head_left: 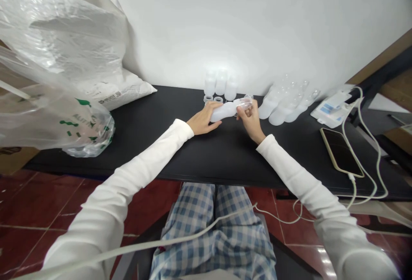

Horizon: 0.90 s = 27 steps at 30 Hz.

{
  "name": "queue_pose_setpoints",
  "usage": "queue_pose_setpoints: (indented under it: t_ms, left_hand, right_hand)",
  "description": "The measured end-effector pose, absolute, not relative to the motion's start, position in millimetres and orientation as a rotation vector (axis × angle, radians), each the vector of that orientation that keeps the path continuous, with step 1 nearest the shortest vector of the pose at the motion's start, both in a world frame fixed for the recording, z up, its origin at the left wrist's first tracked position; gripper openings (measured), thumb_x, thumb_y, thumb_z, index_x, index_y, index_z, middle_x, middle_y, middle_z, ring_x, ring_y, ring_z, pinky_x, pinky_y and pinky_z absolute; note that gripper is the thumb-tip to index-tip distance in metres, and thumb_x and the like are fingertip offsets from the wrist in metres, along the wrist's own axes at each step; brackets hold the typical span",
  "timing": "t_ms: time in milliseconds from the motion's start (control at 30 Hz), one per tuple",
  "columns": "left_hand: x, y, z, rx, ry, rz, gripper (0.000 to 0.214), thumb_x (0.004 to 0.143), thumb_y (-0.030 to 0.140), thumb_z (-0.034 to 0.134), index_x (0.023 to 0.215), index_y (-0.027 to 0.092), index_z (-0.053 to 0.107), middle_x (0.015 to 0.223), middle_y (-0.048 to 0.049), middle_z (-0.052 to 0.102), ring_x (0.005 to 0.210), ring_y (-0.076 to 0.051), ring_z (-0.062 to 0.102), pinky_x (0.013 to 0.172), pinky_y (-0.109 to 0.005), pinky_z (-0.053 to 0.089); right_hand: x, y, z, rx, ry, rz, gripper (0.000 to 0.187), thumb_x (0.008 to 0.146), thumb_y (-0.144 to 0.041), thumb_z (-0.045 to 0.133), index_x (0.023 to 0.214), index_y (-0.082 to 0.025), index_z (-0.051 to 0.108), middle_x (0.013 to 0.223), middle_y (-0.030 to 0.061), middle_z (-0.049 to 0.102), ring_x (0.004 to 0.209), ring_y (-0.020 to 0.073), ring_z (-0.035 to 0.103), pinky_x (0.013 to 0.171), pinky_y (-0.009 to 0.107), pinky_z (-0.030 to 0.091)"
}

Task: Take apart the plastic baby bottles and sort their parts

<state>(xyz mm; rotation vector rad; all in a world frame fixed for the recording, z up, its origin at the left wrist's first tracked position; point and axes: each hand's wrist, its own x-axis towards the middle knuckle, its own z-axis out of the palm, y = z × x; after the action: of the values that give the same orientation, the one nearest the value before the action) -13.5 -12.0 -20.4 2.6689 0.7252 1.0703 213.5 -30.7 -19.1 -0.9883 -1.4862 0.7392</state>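
Observation:
A frosted white bottle [222,113] with a clear top lies sideways between my two hands, above the black table. My left hand [204,119] wraps round its wide base, thumb stretched out below. The fingers of my right hand [250,119] are closed on its clear cap end [245,101]. Just behind stand several frosted open bottles [220,83], with small clear rings [208,98] in front of them. To the right of my right hand, several frosted bottles with clear tops [286,104] stand in a group.
On the black table [206,159], a phone [341,151] with a white cable lies at the right, near a white box [333,108]. Large plastic bags [64,48] fill the left side. A white wall [241,22] rises behind. A cable [180,241] crosses over my lap.

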Motion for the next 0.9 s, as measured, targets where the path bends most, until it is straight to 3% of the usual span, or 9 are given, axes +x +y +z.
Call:
queue_pose_setpoints:
  t_ms: [133, 267, 533, 900]
  left_hand:
    - [-4.3, -12.9, -30.8, 2.681, 0.612, 0.932, 0.074, 0.098, 0.038, 0.051, 0.159, 0.019, 0.014, 0.153, -0.0230, 0.037, 0.148, -0.034, 0.038, 0.122, -0.058, 0.036]
    - [-1.0, -17.7, -29.5, 2.652, 0.641, 0.702, 0.068, 0.101, 0.038, 0.046, 0.160, 0.022, 0.018, 0.151, -0.0197, 0.040, 0.138, -0.031, 0.051, 0.117, -0.053, 0.044]
    - [-5.0, -15.3, -27.0, 2.730, 0.711, 0.585, 0.046, 0.102, 0.042, 0.043, 0.138, 0.016, 0.053, 0.135, -0.0179, 0.054, 0.124, -0.028, 0.060, 0.108, -0.049, 0.049]
    - [-6.1, -14.9, -25.7, 2.758, 0.718, 0.572, 0.044, 0.102, 0.042, 0.043, 0.134, 0.016, 0.057, 0.133, -0.0165, 0.056, 0.118, -0.026, 0.062, 0.104, -0.046, 0.051]
  right_hand:
    - [215.2, -37.2, -12.8, -1.011, -1.538, 0.501, 0.059, 0.084, -0.065, 0.067, 0.123, -0.026, 0.048, 0.123, 0.0116, 0.057, 0.117, 0.0268, 0.061, 0.100, 0.044, 0.057]
    - [220.3, -45.5, -3.8, -1.062, -1.601, 0.207, 0.053, 0.090, -0.054, 0.063, 0.131, -0.024, 0.048, 0.131, 0.0146, 0.051, 0.133, 0.0319, 0.050, 0.115, 0.053, 0.044]
    - [241.1, -34.8, 0.8, -1.258, -1.537, -0.235, 0.068, 0.096, -0.045, 0.046, 0.155, -0.021, 0.022, 0.147, 0.0205, 0.034, 0.145, 0.0369, 0.035, 0.114, 0.063, 0.038]
    - [272.3, -16.3, -5.4, -1.524, -1.512, -0.559, 0.067, 0.092, -0.051, 0.048, 0.148, -0.017, 0.035, 0.143, 0.0223, 0.038, 0.139, 0.0418, 0.036, 0.109, 0.070, 0.031]
